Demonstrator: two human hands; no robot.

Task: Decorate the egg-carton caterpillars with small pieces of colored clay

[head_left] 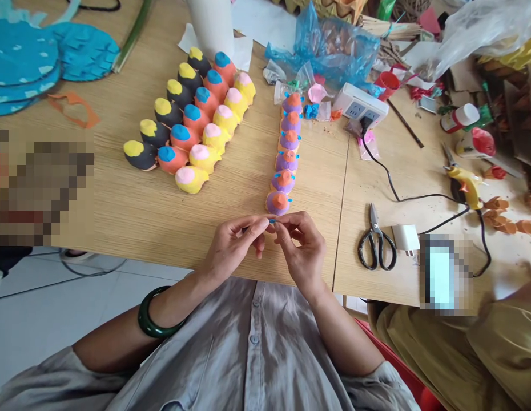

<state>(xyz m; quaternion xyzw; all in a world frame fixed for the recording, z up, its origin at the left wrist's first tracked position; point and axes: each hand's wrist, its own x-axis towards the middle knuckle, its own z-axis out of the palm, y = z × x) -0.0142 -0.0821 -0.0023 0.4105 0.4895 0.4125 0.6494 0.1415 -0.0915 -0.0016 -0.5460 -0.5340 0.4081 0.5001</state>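
A tiny piece of blue clay (pixel 272 221) is pinched between the fingertips of my left hand (pixel 242 240) and my right hand (pixel 300 242), just in front of the table's near edge. Both hands are closed, thumbs against forefingers. Right beyond them runs a row of purple egg-carton cups (pixel 278 202) topped with orange points, several with small blue bits on their sides. To the left stands a block of egg-carton cups in rows: black with yellow tops (pixel 139 154), orange with blue tops (pixel 180 136) and yellow with pink tops (pixel 214 137).
Right of my hands lie black-handled scissors (pixel 377 242), a white charger (pixel 405 238) and a yellow glue gun (pixel 469 185). A power strip (pixel 360 105) with a black cord sits farther back, near a blue plastic bag (pixel 334 45). Another person's clothing (pixel 458 354) shows at lower right.
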